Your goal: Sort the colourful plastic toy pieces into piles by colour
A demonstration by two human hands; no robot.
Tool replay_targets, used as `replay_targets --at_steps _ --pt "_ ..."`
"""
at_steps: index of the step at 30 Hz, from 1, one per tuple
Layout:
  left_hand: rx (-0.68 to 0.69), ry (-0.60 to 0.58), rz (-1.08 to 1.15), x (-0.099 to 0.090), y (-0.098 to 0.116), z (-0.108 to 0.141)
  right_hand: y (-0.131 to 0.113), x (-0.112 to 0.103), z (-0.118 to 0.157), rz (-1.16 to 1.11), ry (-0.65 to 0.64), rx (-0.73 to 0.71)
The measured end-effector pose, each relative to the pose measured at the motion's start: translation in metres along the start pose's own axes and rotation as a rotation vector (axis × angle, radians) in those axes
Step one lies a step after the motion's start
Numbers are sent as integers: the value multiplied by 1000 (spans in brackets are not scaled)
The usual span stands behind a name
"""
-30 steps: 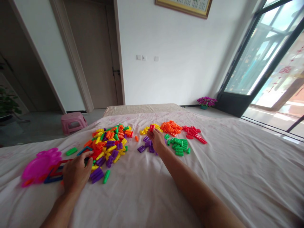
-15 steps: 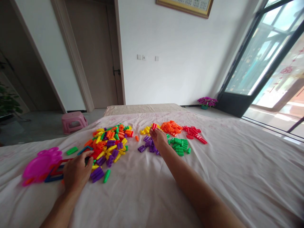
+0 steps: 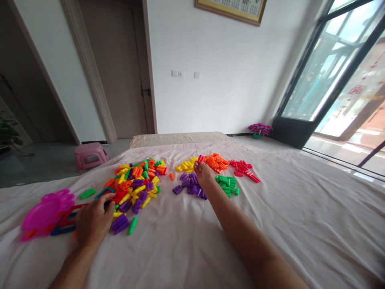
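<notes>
My right hand (image 3: 205, 176) is closed on a small red piece (image 3: 200, 159), held at the fingertips between the yellow pile (image 3: 187, 165) and the orange pile (image 3: 215, 162). A purple pile (image 3: 191, 184) lies left of this hand, a green pile (image 3: 227, 184) to its right, and a red pile (image 3: 244, 169) farther right. My left hand (image 3: 95, 218) rests at the near left side of a mixed pile of coloured pieces (image 3: 135, 184), thumb and fingers apart. Nothing shows between them.
A pink tray (image 3: 45, 212) lies at the far left of the cloth-covered surface (image 3: 180, 249), beside red and blue frames (image 3: 64, 224). A loose green piece (image 3: 88, 193) lies above them. A pink stool (image 3: 90, 155) stands on the floor beyond.
My right hand has moved a little to the right with the red piece, toward the orange pile. My left hand stays beside the mixed pile. The view has shifted slightly.
</notes>
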State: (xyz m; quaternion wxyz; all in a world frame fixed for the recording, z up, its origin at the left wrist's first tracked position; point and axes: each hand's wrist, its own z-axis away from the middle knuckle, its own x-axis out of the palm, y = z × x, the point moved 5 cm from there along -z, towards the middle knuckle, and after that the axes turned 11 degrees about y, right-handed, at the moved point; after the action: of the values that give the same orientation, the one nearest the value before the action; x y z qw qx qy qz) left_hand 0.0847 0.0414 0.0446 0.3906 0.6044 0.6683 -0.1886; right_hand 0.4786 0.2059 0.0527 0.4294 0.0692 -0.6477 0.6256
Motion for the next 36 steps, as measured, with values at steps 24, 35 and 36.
replay_targets --at_steps 24,35,36 --pt "-5 2 -36 3 -3 0 -16 -1 1 215 -40 90" --pt "-6 7 -17 3 -2 0 25 31 100 1479 -824 -1022" --pt "-5 6 -19 3 -3 0 27 32 104 1518 -865 -1056"
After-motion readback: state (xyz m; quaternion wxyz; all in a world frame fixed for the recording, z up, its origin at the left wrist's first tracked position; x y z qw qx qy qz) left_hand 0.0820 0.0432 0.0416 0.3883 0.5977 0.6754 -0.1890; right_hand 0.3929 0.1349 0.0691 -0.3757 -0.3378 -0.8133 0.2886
